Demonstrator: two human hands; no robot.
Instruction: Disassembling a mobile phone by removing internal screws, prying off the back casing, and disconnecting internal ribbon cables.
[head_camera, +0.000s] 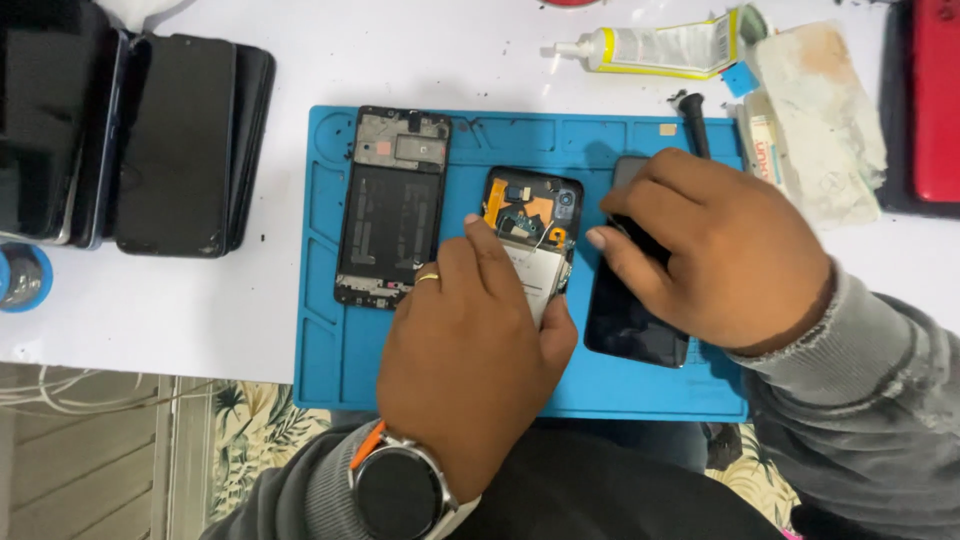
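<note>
My left hand (470, 350) grips an opened phone body (533, 215) that lies on a blue work mat (320, 330); its circuit board, orange flex cable and battery show. A ring is on one finger and a round watch on the wrist. My right hand (715, 250) rests on a black phone screen panel (630, 325) to the right of the opened phone, fingers curled over its upper part. A bare black phone frame (390, 205) lies on the mat to the left of my left hand.
Several dark phones (175, 140) are stacked at the back left on the white table (150, 310). A glue tube (660, 45), a black-handled tool (693, 120), a stained cloth (820, 110) and a red phone (935, 100) sit at the back right. A blue round container (20, 280) is at the left edge.
</note>
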